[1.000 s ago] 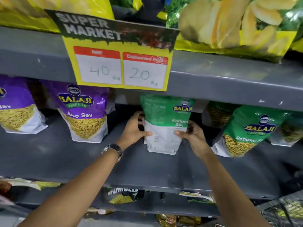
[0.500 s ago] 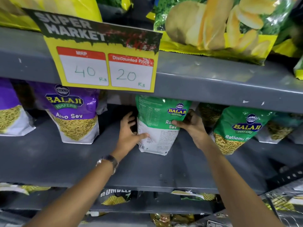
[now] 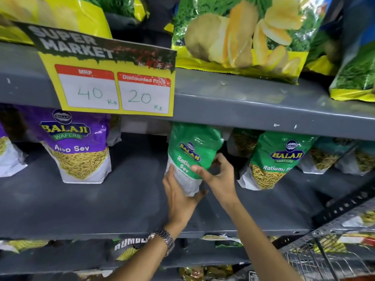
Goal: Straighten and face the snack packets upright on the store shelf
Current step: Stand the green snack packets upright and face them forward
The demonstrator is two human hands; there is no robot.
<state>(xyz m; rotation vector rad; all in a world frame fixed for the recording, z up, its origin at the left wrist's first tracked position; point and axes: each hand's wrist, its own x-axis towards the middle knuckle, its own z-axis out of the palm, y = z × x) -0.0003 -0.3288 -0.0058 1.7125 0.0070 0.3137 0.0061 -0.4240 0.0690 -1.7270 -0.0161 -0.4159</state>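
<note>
Green Ratlami Sev packet (image 3: 193, 147) gripped by left hand (image 3: 180, 196), right hand (image 3: 220, 177)

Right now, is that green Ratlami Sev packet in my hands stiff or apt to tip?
Probably floppy: the green Ratlami Sev packet creases under the right hand. Likely slippery, given its glossy film. It may tip once released; the left hand props its narrow base.

Middle shelf (image 3: 125, 207): gray, flat, with scuffs and lots of bare room in front.
Purple packet (image 3: 77, 147): stands up on the shelf at the left, front facing out, says Aloo Sev.
Green packet (image 3: 276, 159): stands on the shelf at the right, leaning a bit.
Top shelf (image 3: 243, 102): gray too.
Chips bag (image 3: 239, 37): big, yellow and green, sits on the top shelf.
Price card (image 3: 113, 78): yellow, hangs on the top shelf's front edge.
</note>
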